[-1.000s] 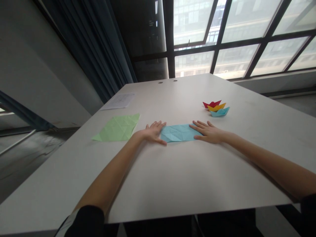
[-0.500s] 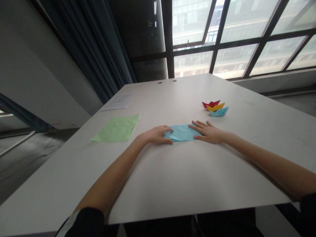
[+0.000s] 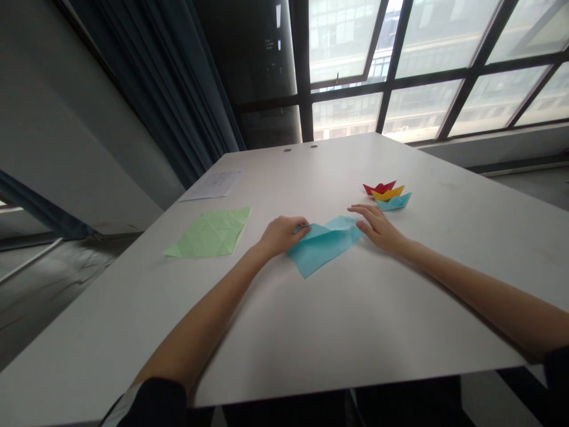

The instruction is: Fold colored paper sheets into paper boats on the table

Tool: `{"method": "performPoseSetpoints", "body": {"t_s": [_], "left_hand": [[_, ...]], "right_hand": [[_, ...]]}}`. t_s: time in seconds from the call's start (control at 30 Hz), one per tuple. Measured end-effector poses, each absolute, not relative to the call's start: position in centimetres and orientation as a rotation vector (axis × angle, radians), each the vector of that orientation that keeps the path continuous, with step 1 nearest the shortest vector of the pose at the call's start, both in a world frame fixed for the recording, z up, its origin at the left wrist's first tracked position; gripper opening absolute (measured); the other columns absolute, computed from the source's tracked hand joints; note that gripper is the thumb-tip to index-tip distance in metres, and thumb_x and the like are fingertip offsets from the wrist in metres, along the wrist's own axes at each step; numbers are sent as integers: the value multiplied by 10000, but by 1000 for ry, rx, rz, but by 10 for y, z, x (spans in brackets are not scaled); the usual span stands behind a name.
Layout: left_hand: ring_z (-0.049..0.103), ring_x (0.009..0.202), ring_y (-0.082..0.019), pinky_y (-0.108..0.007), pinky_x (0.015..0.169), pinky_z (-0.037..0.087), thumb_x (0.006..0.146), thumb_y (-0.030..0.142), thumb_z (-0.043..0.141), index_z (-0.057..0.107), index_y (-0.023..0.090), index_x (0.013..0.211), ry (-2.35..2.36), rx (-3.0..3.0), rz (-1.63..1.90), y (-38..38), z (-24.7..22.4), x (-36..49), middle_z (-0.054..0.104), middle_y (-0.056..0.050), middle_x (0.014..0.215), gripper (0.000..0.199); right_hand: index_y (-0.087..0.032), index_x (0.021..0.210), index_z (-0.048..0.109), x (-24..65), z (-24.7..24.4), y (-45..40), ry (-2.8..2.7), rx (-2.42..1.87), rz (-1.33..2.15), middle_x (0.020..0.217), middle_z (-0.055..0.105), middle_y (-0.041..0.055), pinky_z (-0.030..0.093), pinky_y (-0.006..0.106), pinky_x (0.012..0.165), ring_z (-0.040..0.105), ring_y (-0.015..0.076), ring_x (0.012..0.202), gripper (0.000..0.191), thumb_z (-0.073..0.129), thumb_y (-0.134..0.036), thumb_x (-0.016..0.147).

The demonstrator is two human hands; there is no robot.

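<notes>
Pinched in the left hand, a creased, part-folded light-blue paper sheet sits on the white table, the right hand loose beside it. Red, yellow and blue folded-paper boats stand just beyond.

The table has a smooth, pale top with a soft sheen toward its near edge. Midway between its side edges, the blue sheet is thin, matt paper, creased. Toward the left edge, the green sheet is matt paper, crossed by fold lines; near the right edge, the boats look like crisp paper. Beyond the far left corner, the curtain is matt, pleated cloth.
</notes>
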State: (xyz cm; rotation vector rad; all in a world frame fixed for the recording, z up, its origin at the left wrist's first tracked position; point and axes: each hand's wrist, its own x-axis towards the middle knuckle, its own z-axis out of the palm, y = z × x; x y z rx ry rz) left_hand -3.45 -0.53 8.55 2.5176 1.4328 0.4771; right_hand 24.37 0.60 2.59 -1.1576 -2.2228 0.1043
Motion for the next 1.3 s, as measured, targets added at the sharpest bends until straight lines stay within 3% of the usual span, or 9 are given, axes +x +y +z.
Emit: {"method": "performPoseSetpoints", "body": {"t_s": [0.1, 0.23, 0.47, 0.63, 0.83, 0.97, 1.13, 1.3], "left_hand": [[580, 712, -164, -250, 676, 416, 774, 386, 475, 671, 175, 832, 1494, 2275, 761, 0, 81, -35, 669, -33, 778, 293], [556, 682, -154, -241, 622, 420, 685, 406, 561, 654, 124, 808, 1519, 1787, 1051, 8, 73, -34, 644, -44, 754, 321], [506, 579, -111, -221, 556, 408, 617, 401, 596, 628, 134, 829, 1495, 1451, 1057, 10, 67, -31, 596, -1, 666, 343], [562, 686, -172, -256, 612, 418, 682, 391, 500, 635, 156, 756, 1686, 1919, 770, 11, 69, -38, 627, -39, 710, 281], [611, 821, -290, -364, 659, 447, 689, 330, 432, 654, 187, 853, 2009, 2248, -28, 2, 78, -46, 664, -139, 918, 311], [615, 882, -304, -378, 690, 458, 670, 298, 449, 663, 181, 893, 1987, 2282, -362, -5, 80, -44, 659, -164, 985, 330], [620, 871, -282, -362, 733, 450, 682, 397, 486, 677, 197, 844, 1920, 2208, -578, -6, 89, -46, 689, -137, 820, 320], [587, 968, -290, -378, 775, 442, 730, 600, 380, 631, 214, 967, 2000, 2196, -421, 5, 86, -54, 636, -125, 1069, 518]], "right_hand": [[-226, 1170, 494, 239, 31, -2, -2204, -1080, 28, 1202, 520, 100, 297, 440, 1001, 421, 247, 1166, 388, 307, -424, 894], [-232, 1076, 566, 233, 32, -9, -2306, -1042, -78, 1260, 472, 98, 273, 457, 1004, 392, 265, 1179, 348, 336, -409, 886], [-251, 1110, 580, 230, 30, -9, -2568, -904, 49, 1154, 573, 84, 322, 426, 956, 512, 223, 1058, 362, 337, -404, 891], [-234, 1122, 568, 229, 32, -8, -2709, -926, 181, 1147, 599, 71, 318, 414, 950, 535, 208, 1045, 390, 290, -405, 909], [-237, 1062, 582, 233, 32, -4, -2653, -1034, 166, 1156, 605, 59, 315, 430, 950, 524, 222, 1069, 368, 293, -402, 904], [-228, 1052, 579, 233, 30, -3, -2630, -1090, 134, 1171, 599, 61, 344, 432, 930, 505, 244, 1085, 346, 342, -414, 883], [-223, 1113, 543, 237, 27, 1, -2648, -1069, 224, 1234, 556, 69, 354, 422, 940, 485, 234, 1133, 343, 362, -388, 872], [-232, 1161, 505, 243, 25, 5, -2679, -986, 329, 1270, 529, 64, 304, 439, 990, 470, 215, 1172, 344, 340, -327, 874]]}}
